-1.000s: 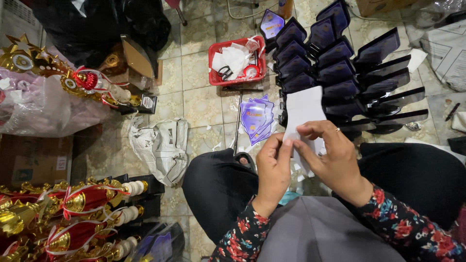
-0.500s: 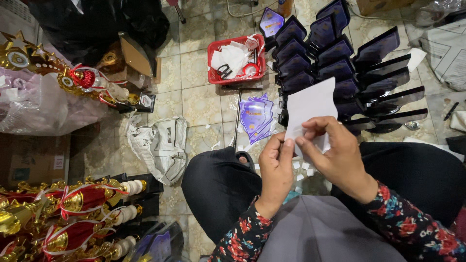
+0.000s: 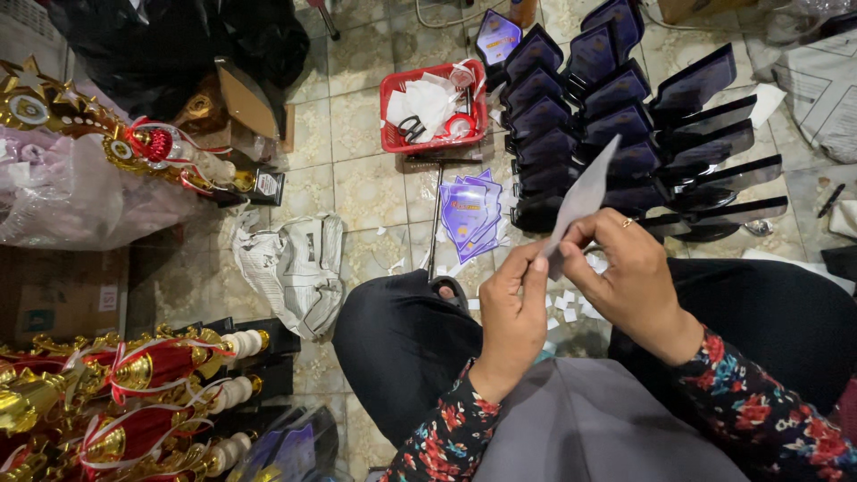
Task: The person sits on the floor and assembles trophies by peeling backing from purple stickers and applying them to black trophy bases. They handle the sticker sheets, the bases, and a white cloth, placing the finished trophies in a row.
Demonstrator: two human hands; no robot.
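Observation:
A thin white sheet (image 3: 585, 192) stands tilted almost edge-on over my lap, pinched at its lower end by both hands. My left hand (image 3: 513, 312) grips the bottom corner between thumb and fingers. My right hand (image 3: 629, 272), a ring on one finger, holds the same end just beside it, fingertips touching the left hand's. Small white paper scraps (image 3: 571, 303) lie on the floor between my knees. Beyond the sheet, rows of dark purple plaques (image 3: 616, 116) stand on black bases.
A red basket (image 3: 433, 107) with scissors and tape sits on the tiled floor ahead. A stack of purple printed cards (image 3: 470, 212) lies next to it. Crumpled newspaper (image 3: 295, 268) lies left; gold and red trophies (image 3: 134, 402) lie at lower left and upper left.
The white sheet has turned from facing me flat to nearly edge-on, and both hands have shifted slightly lower on it.

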